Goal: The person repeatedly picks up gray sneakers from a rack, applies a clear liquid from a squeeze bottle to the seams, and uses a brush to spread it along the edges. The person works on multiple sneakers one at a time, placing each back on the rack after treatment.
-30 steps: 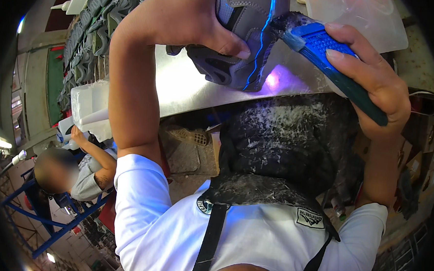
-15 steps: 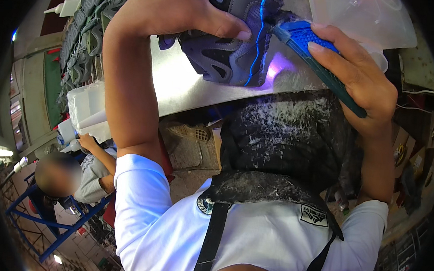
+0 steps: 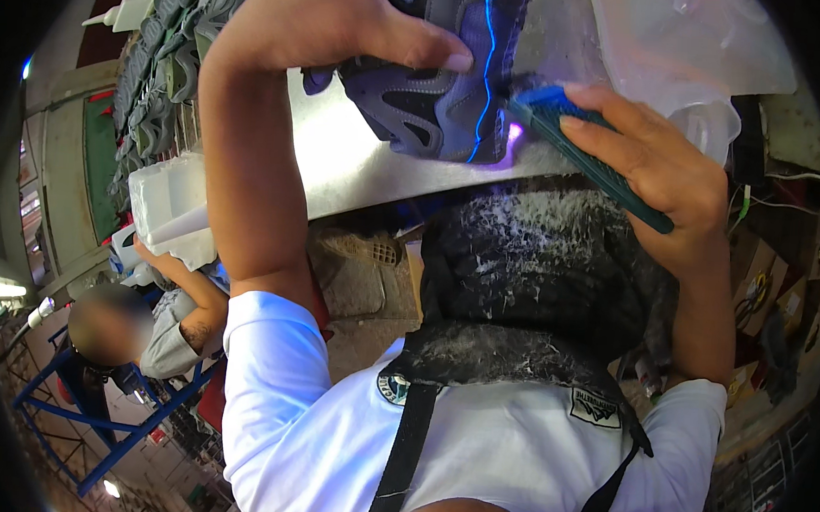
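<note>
"Where is the grey shoe (image 3: 454,115)?"
"Over the metal table (image 3: 341,164), gripped in the left hand (image 3: 361,31)."
"What's changed?"
"The right hand (image 3: 661,162), clasping a blue-green brush (image 3: 589,162), is lower, so brushing seemingly reaches the shoe's nearer edge."

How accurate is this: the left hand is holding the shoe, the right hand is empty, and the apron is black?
One part is wrong: the right hand isn't empty; the head view shows it holding a brush. The left hand is holding the shoe, and the apron is black, as you said.
</note>
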Demonstrator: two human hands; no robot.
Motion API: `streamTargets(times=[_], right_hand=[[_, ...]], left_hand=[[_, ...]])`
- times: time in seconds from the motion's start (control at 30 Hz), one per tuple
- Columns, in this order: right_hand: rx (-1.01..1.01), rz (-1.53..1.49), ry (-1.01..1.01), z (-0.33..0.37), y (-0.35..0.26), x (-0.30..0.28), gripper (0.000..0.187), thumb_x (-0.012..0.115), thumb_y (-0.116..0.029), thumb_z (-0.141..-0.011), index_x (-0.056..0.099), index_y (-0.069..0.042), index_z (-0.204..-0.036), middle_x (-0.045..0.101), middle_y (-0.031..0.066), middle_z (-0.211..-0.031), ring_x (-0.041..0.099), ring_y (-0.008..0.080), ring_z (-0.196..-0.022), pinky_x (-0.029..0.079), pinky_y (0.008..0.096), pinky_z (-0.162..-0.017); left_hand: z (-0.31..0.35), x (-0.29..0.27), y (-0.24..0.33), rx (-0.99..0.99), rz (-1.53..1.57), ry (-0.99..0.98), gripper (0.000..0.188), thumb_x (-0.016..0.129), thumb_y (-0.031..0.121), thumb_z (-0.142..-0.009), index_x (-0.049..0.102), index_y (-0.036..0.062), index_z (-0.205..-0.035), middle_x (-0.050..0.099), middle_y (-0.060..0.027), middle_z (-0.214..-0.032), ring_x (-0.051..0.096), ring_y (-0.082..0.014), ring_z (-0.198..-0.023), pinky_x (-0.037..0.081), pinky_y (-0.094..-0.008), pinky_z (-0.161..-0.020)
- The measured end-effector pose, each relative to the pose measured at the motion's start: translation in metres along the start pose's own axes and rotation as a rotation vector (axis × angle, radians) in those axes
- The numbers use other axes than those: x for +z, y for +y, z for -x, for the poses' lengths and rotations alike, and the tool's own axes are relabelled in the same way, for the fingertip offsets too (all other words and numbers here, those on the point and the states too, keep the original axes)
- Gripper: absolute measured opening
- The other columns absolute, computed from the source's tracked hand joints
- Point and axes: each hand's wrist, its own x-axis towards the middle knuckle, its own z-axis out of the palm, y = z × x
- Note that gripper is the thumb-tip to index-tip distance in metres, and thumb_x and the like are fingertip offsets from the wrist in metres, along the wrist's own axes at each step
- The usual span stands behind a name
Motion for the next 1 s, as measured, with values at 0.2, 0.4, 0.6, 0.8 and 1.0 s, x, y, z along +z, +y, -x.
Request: streamTargets(times=[0.2,0.4,0.6,0.8,1.0], right_hand=[[0.255,-0.577,0.327,0.006,0.002,0.015,0.024,0.07,0.008,-0.087,0.067,0.01,-0.111,0.071,0.0251,-0.112,0.073,0.0304,-0.101,0.062,0.0369,-0.087],[0.222,-0.782,0.53,-0.012,-0.003,0.035,0.029,0.061,0.001,-0.096,0.06,0.017,-0.12,0.071,0.0265,-0.103,0.073,0.032,-0.093,0.063,0.0409,-0.084],[0.242,-0.746,0.639,-0.015,-0.016,0.024,0.03,0.056,-0.005,-0.099,0.059,0.016,-0.119,0.071,0.0267,-0.103,0.073,0.034,-0.09,0.063,0.0411,-0.08],[0.499,-0.548,0.619,0.033,-0.025,-0.069,0.029,0.063,-0.018,-0.097,0.066,0.008,-0.109,0.07,0.0162,-0.086,0.069,0.0185,-0.068,0.06,0.0283,-0.058],[0.693,0.055,0.343,0.059,-0.006,-0.067,0.022,0.076,-0.015,-0.09,0.071,-0.002,-0.108,0.069,0.001,-0.08,0.06,0.0077,-0.071,0.049,0.0229,-0.066]], left_hand=[[0.004,0.002,-0.01,0.122,-0.164,0.052,0.101,0.094,0.027,-0.059,0.043,-0.0038,-0.141,0.065,-0.0126,-0.12,0.063,-0.0205,-0.108,0.051,-0.0335,-0.097],[0.017,0.005,0.019,0.021,-0.269,-0.016,0.108,0.094,0.024,-0.057,0.039,-0.0048,-0.145,0.06,-0.0148,-0.129,0.059,-0.0221,-0.118,0.046,-0.0346,-0.104],[0.024,0.008,-0.026,-0.013,-0.121,0.117,0.089,0.095,0.021,-0.06,0.05,-0.0002,-0.134,0.068,-0.0132,-0.11,0.067,-0.0227,-0.103,0.053,-0.0358,-0.092],[0.084,0.022,-0.033,0.169,-0.194,0.172,0.071,0.098,0.016,-0.06,0.063,-0.0007,-0.12,0.07,-0.0099,-0.112,0.067,-0.0244,-0.104,0.053,-0.0384,-0.091],[0.129,0.062,-0.076,0.206,-0.195,0.408,0.066,0.099,0.008,-0.055,0.066,-0.0016,-0.112,0.072,-0.0108,-0.103,0.068,-0.0235,-0.099,0.054,-0.0386,-0.09]])
